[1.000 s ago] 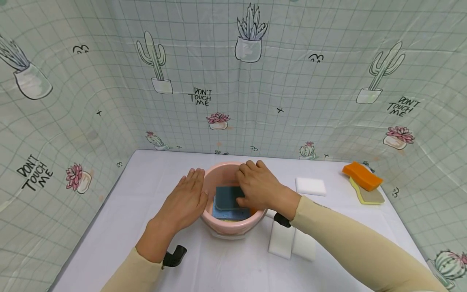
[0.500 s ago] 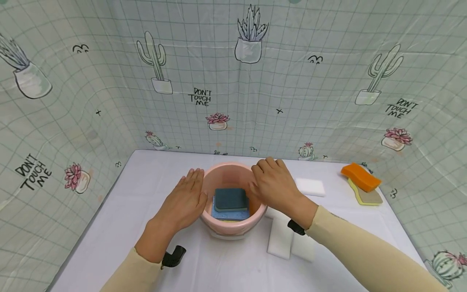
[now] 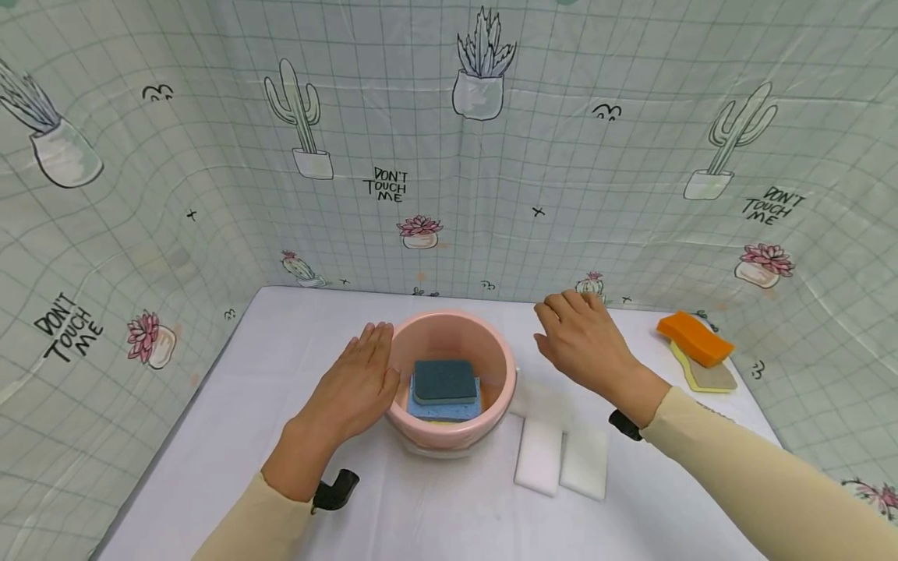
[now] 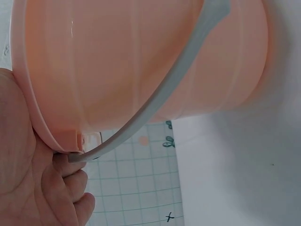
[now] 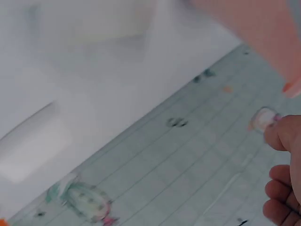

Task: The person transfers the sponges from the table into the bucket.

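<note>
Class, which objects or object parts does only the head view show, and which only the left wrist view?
Head only: the dark teal sponge and blue sponge inside the pink bucket, the orange sponge, yellow-edged sponge and white blocks.
Left wrist only: the bucket's outer wall down to its base.
Both: bucket rim, white tablecloth, grid backdrop.

The pink bucket (image 4: 103, 61) fills the upper part of the left wrist view, with its rim (image 4: 19, 70) at the left and its base toward the right. The grey handle (image 4: 162, 92) crosses the bucket wall diagonally. The left hand (image 4: 35, 174), at lower left, touches the rim; its fingers lie beside the handle's lower end. Below the bucket: grid-patterned cloth (image 4: 134, 193) with printed marks. At right: white table surface (image 4: 254, 174).
</note>
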Motion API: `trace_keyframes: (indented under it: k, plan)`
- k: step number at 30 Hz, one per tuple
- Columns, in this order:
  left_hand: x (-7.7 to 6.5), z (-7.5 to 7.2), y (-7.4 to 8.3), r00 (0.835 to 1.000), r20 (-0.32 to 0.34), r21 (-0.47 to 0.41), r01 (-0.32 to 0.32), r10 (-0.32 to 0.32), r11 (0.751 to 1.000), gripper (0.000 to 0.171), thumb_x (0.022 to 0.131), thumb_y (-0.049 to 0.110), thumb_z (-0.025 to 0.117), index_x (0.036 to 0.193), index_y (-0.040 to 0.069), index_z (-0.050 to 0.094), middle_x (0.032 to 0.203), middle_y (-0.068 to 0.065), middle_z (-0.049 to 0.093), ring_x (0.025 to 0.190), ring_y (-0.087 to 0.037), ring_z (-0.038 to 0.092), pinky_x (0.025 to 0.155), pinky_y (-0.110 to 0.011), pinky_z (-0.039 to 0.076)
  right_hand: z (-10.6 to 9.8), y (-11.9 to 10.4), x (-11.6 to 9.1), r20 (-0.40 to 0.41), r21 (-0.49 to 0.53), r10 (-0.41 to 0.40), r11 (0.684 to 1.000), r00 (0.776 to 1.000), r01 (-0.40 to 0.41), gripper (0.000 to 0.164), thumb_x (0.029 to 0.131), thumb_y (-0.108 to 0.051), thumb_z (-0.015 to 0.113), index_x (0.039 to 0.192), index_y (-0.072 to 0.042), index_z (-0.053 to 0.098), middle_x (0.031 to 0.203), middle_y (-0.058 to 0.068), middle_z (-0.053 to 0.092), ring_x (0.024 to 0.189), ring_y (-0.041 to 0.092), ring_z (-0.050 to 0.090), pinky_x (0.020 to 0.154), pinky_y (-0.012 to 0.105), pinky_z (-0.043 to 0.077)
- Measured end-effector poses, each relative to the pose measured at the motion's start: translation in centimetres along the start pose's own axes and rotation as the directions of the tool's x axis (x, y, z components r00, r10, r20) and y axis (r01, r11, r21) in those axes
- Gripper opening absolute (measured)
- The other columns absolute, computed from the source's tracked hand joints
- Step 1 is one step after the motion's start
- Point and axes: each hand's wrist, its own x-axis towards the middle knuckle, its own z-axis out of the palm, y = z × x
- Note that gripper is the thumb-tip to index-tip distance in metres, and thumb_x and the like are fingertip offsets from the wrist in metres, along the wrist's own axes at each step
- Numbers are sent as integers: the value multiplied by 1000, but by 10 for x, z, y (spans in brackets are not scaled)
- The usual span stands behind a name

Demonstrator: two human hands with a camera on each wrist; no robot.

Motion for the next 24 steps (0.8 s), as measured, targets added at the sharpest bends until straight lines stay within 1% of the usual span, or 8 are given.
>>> trace_keyframes:
  k: [3,6,9,12,15,17,19,24]
  plan:
    - [1,0,-1,1000,-9,0,-6,6,1000,65,111,27,41,163,-9,25,171,-25,27,162,-40,20,132,-56,20,6,18,-13,60,-94,-61,993,996,67,39,93,-28,77,111,1,60,108,15,63,99,35,56,85,47,50]
    - [1,-1,-2,1000,-8,-3,-2,2,1000,65,111,28,41,163,-8,25,171,-24,27,162,-38,19,132,-54,19,14,37,-28,107,-175,-134,973,985,151,46,93,-30,77,117,4,58,112,18,61,102,36,55,86,46,49]
    - [0,-2,-3,1000,-9,-6,-2,2,1000,65,111,27,41,163,-9,25,171,-25,27,162,-39,19,132,-55,19,25,54,-42,153,-225,-180,951,972,212,53,91,-33,80,120,6,58,112,20,60,105,36,54,88,47,49]
    - [0,-2,-4,1000,0,-22,6,-6,1000,65,111,26,41,163,-9,24,172,-24,26,162,-39,18,133,-54,19,38,67,-55,242,-251,-173,939,955,233,60,90,-38,82,125,5,60,116,21,61,109,37,53,94,49,50]
    - [1,-2,-4,1000,17,-43,13,-13,999,65,111,26,40,164,-8,22,173,-23,24,163,-38,16,133,-53,17,51,76,-71,361,-268,-137,932,922,243,65,91,-45,80,131,3,61,124,20,63,115,37,53,99,51,49]
    - [1,-1,-4,1000,25,-50,16,-14,999,66,111,27,39,164,-7,22,173,-22,23,163,-37,16,133,-52,17,60,81,-82,417,-260,-120,934,901,244,68,91,-49,79,132,2,62,127,20,63,116,38,53,99,53,49]
    - [1,-1,-3,1000,28,-53,14,-13,998,66,111,27,39,165,-7,21,173,-22,23,163,-37,15,134,-52,16,68,84,-91,448,-249,-108,938,888,240,69,90,-51,78,132,2,62,127,20,63,116,38,54,100,53,49]
    - [1,-1,-2,1000,22,-47,10,-9,999,66,111,27,39,164,-7,21,173,-23,24,163,-37,16,133,-53,17,84,90,-103,463,-234,-97,945,881,227,69,89,-51,76,129,3,61,124,21,62,114,38,55,97,53,49]
